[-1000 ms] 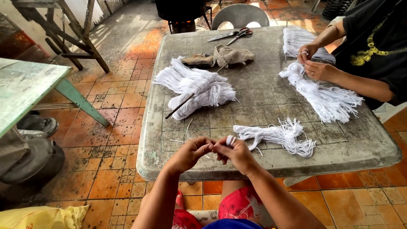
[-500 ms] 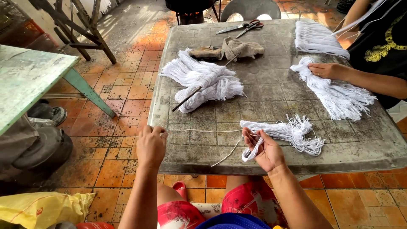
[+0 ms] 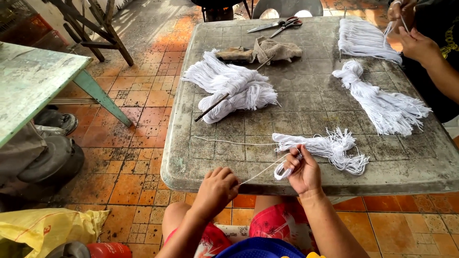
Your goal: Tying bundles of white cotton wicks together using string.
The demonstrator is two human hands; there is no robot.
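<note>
A small bundle of white string lies at the near edge of the bench. The right hand pinches its looped end; the left hand is closed, apparently on a single strand stretched between them. Larger white bundles lie farther back.

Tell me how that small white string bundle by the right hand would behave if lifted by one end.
The string bundle would probably droop limply: its loose strands already splay and curl on the table. It looks light, being thin cord. Strands may slip free, since only the end at the right hand looks gathered.
</note>
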